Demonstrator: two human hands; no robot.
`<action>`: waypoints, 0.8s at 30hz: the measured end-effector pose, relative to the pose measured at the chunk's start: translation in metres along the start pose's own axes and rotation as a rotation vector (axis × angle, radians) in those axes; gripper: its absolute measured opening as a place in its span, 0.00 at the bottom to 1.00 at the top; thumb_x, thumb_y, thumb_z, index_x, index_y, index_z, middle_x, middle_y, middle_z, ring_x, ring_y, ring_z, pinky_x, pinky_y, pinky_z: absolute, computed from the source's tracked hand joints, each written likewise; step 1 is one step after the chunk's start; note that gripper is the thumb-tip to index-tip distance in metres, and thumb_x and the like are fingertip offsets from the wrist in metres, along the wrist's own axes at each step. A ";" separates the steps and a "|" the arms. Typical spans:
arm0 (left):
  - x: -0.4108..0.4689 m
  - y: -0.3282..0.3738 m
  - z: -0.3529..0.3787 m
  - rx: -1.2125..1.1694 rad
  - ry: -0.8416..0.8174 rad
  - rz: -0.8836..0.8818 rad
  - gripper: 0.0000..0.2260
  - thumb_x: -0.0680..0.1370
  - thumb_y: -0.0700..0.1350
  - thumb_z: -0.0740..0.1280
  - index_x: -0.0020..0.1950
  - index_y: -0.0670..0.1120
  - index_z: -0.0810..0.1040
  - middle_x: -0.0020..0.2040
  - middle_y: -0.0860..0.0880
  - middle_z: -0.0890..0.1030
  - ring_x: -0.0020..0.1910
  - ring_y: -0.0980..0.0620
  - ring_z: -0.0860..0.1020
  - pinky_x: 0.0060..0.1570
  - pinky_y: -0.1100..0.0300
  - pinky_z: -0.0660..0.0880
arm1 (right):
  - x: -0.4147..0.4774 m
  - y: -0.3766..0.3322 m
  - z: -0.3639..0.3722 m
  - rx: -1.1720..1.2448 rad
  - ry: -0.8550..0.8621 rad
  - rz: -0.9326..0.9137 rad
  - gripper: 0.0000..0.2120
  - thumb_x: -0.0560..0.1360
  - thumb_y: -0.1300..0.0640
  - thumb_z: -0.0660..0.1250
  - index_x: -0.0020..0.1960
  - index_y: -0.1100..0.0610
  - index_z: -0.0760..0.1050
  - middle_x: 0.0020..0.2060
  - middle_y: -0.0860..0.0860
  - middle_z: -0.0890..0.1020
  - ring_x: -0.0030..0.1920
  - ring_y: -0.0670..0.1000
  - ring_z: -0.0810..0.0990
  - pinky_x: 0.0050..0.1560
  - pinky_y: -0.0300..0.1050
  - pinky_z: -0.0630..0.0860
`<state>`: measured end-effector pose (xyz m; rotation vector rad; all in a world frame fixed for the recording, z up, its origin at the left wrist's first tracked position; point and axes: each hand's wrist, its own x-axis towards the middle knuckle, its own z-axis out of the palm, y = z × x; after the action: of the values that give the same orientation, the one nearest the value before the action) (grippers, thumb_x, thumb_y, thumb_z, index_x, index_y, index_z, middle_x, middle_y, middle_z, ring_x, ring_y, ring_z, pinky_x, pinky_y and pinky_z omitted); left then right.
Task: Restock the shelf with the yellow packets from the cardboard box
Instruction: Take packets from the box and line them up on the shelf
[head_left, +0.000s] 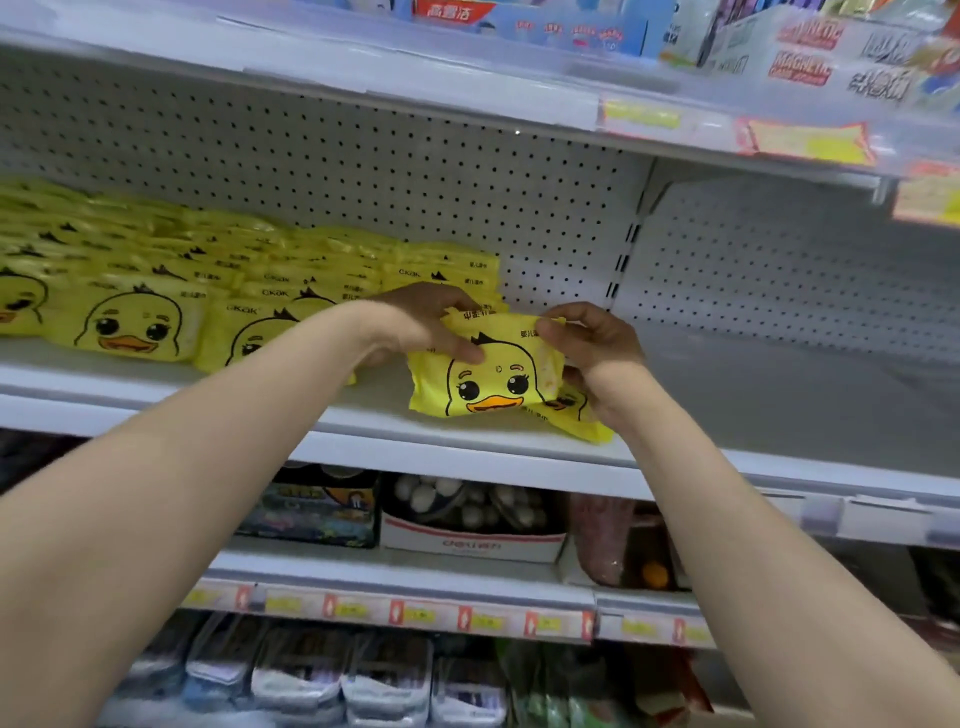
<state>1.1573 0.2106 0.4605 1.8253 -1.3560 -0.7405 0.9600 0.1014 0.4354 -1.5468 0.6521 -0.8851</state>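
**Obscured and Illegible Items**

The held duck packet (483, 382) has its upper left corner covered by the left hand (426, 325) and its right edge covered by the right hand (592, 340). The small print along its top is unreadable. A second packet (582, 418) lies behind the right wrist, with only its lower corner showing. The stocked packets (156, 291) overlap, so the rear ones show top strips only. The leftmost is cut by the frame edge, and the left forearm hides part of a front one. Price labels (415, 616) on the lower rail are too blurred to read. Top-shelf goods (571, 31) are cropped by the upper edge. Bottom-shelf packs (311, 680) are blurred and cropped below.
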 end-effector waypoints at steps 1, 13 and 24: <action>-0.001 -0.004 0.001 -0.102 0.070 0.040 0.24 0.68 0.43 0.79 0.62 0.51 0.77 0.60 0.55 0.77 0.63 0.54 0.72 0.61 0.60 0.70 | 0.001 0.001 0.001 0.020 0.032 0.009 0.05 0.74 0.60 0.74 0.43 0.51 0.81 0.38 0.47 0.85 0.38 0.51 0.83 0.38 0.43 0.80; 0.003 -0.032 0.002 -0.512 0.301 0.230 0.09 0.72 0.36 0.74 0.44 0.50 0.80 0.50 0.55 0.81 0.53 0.55 0.78 0.52 0.57 0.74 | 0.008 -0.001 0.022 0.266 0.188 0.054 0.07 0.73 0.63 0.74 0.39 0.54 0.80 0.33 0.48 0.85 0.31 0.47 0.82 0.29 0.37 0.75; 0.008 -0.046 -0.013 -0.371 0.245 0.228 0.07 0.74 0.36 0.73 0.47 0.48 0.82 0.49 0.55 0.83 0.47 0.65 0.80 0.45 0.71 0.73 | 0.017 0.008 0.034 0.288 0.218 0.042 0.05 0.72 0.63 0.74 0.41 0.57 0.80 0.38 0.51 0.85 0.35 0.50 0.82 0.33 0.41 0.77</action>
<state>1.1948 0.2134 0.4296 1.3923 -1.1539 -0.5807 0.9978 0.1051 0.4295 -1.1856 0.6769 -1.0755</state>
